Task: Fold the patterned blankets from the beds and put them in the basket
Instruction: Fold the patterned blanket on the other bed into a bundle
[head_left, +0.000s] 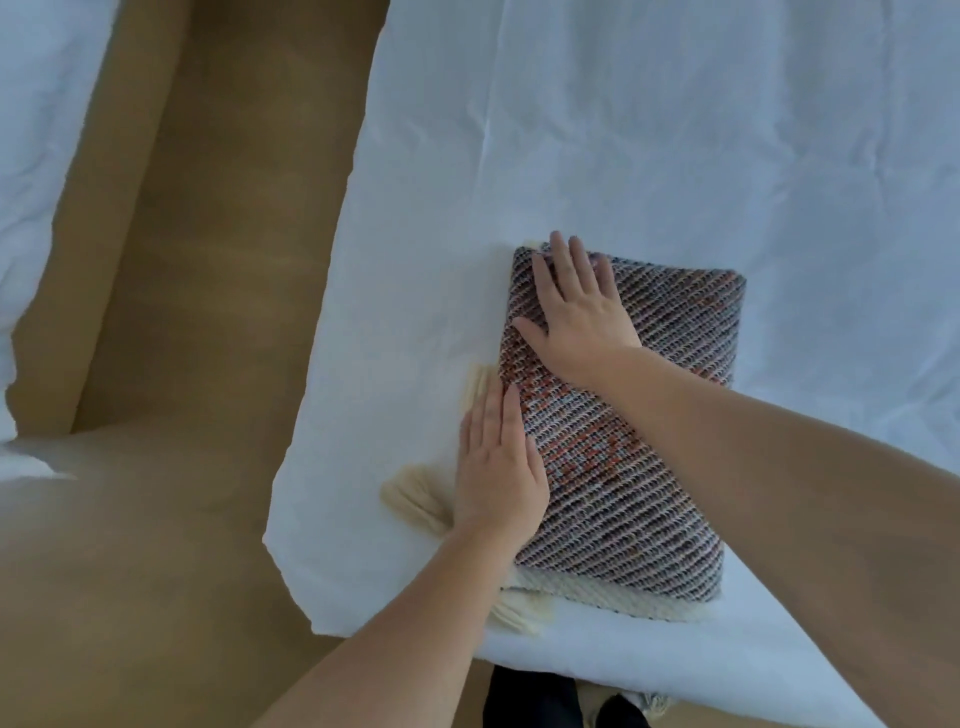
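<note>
A patterned blanket (644, 457), woven in dark, grey and orange threads with cream fringe, lies folded into a thick rectangle near the corner of a white bed (675, 156). My left hand (498, 467) lies flat with straight fingers along the blanket's left edge, partly on the cream fringe. My right hand (576, 312) presses flat on the blanket's upper left part, fingers spread and straight. Neither hand grips the cloth. No basket is in view.
A tan carpeted floor (182, 312) runs left of the bed. A second bed with white bedding (36, 156) stands at the far left. My dark trouser leg (535, 696) shows at the bed's near edge, beside a scrap of fringe.
</note>
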